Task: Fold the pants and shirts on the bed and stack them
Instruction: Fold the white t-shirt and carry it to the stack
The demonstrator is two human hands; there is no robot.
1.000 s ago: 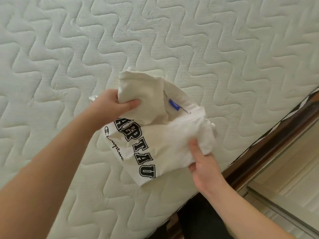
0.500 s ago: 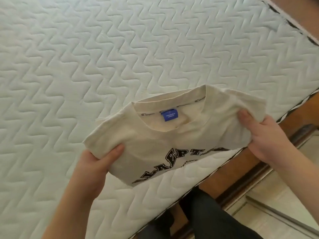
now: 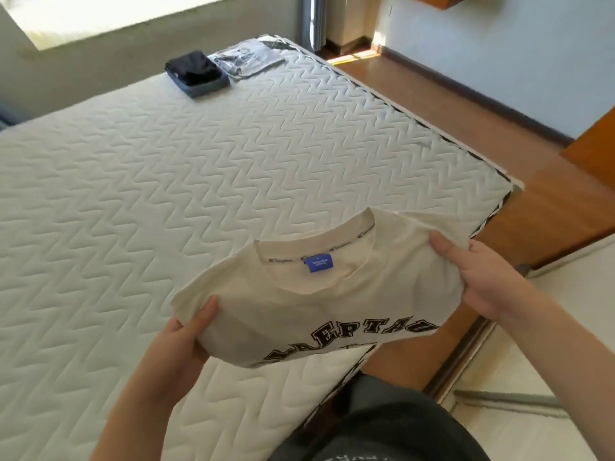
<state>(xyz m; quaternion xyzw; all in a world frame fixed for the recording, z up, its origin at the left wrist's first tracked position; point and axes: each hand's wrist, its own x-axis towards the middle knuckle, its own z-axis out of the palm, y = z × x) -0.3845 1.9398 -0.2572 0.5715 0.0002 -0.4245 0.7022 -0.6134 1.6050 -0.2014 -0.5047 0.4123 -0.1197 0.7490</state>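
Note:
A folded cream T-shirt [image 3: 309, 304] with black block letters and a blue neck label is held flat in the air above the near corner of the bed. My left hand [image 3: 181, 341] grips its left edge, thumb on top. My right hand [image 3: 479, 277] grips its right edge, thumb pressed onto the fabric. At the bed's far end lies a folded stack of dark pants [image 3: 196, 73], and right beside it a folded grey printed shirt [image 3: 248, 59].
The white quilted mattress [image 3: 199, 181] fills the left and middle of the view. Wooden floor [image 3: 466, 111] runs along the bed's right side, with a wall and skirting beyond. A pale cabinet surface [image 3: 549, 327] lies at the lower right.
The shirt went from a bunched bundle to a flat folded rectangle held by both edges. My view has lifted, so the far end of the bed and its stacks now show.

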